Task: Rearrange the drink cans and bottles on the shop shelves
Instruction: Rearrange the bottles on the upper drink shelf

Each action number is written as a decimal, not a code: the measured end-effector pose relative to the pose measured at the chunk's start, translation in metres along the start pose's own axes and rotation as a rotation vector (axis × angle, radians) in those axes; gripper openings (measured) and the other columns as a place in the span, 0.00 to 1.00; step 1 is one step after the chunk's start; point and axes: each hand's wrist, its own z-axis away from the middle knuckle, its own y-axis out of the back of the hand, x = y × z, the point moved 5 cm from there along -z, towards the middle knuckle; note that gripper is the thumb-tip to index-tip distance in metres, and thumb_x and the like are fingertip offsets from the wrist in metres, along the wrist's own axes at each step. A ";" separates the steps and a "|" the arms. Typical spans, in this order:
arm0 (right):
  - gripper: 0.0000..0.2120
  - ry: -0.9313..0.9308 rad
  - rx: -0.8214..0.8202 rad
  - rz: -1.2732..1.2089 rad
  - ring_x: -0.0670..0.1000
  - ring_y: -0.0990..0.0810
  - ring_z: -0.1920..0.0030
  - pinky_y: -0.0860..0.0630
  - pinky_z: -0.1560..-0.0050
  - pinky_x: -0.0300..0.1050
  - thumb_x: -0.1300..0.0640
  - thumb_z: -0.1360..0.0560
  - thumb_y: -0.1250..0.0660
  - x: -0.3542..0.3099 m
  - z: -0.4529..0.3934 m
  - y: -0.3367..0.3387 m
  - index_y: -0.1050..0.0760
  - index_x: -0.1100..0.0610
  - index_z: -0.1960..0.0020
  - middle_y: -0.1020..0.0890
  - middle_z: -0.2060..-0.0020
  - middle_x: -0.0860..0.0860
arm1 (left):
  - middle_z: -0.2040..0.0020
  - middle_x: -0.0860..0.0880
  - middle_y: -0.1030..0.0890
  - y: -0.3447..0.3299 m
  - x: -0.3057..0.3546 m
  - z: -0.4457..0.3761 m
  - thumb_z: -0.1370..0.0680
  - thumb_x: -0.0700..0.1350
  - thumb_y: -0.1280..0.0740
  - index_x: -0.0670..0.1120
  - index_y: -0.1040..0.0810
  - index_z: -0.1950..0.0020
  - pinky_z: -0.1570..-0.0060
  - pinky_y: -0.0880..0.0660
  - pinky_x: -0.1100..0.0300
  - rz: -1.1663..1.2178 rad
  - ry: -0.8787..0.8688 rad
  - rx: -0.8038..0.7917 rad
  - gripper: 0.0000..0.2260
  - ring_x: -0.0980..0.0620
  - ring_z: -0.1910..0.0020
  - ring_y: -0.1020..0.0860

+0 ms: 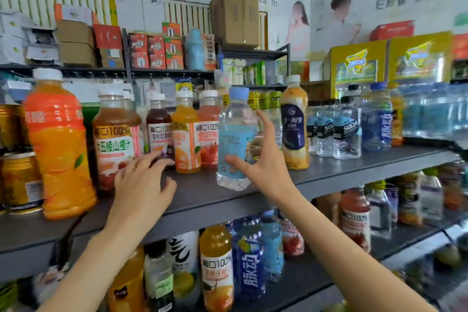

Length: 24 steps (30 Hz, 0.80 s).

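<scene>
As juice bottles crowd left, R hand grips water btl.

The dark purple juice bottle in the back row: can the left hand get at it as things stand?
Probably yes. The left hand is open, its fingers already stretched toward the dark purple juice bottle, and nothing stands in front of it. Bottles stand close on both sides, so gripping room looks tight.
</scene>
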 end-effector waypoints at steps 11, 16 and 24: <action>0.39 0.144 0.157 0.208 0.43 0.19 0.56 0.21 0.59 0.42 0.46 0.25 0.34 0.107 -0.014 0.244 0.57 0.45 0.25 0.19 0.48 0.49 | 0.36 0.47 0.29 -0.124 0.299 -0.034 0.24 0.41 0.37 0.44 0.26 0.36 0.40 0.38 0.55 0.285 -0.356 0.076 0.16 0.45 0.37 0.32; 0.38 0.066 0.230 0.417 0.37 0.33 0.63 0.37 0.67 0.32 0.42 0.26 0.36 0.184 -0.020 0.350 0.57 0.43 0.26 0.26 0.50 0.52 | 0.38 0.49 0.31 -0.180 0.403 -0.056 0.22 0.43 0.39 0.47 0.29 0.35 0.40 0.39 0.55 0.295 -0.416 -0.031 0.15 0.48 0.37 0.34; 0.39 -0.176 0.479 0.399 0.56 0.21 0.48 0.25 0.55 0.49 0.52 0.28 0.29 0.256 -0.017 0.463 0.50 0.49 0.25 0.23 0.41 0.56 | 0.35 0.50 0.30 -0.227 0.487 -0.080 0.23 0.42 0.40 0.47 0.32 0.32 0.38 0.38 0.54 0.331 -0.478 -0.073 0.18 0.49 0.36 0.33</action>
